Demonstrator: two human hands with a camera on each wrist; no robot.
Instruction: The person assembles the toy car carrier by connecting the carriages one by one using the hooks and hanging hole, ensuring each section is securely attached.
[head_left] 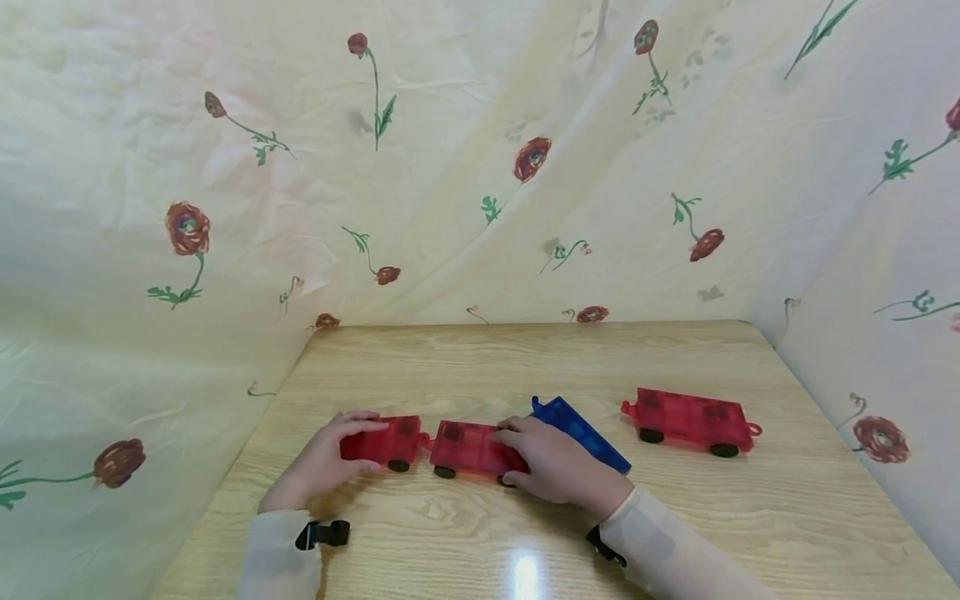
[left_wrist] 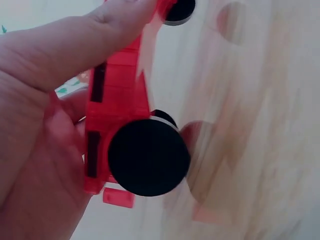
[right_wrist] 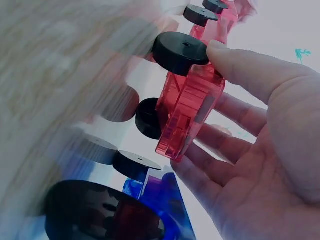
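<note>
Red, the left car (head_left: 400, 435) sits gripped between thumb and fingers of the left hand (head_left: 322, 458); the right hand (head_left: 557, 461) pinches the right car (head_left: 468, 446) likewise. Between both hands' fingers, the cars' facing ends meet. A blue car (head_left: 588, 435) lies just beyond the right knuckles; a third red car (head_left: 690, 418), well right of them.
</note>
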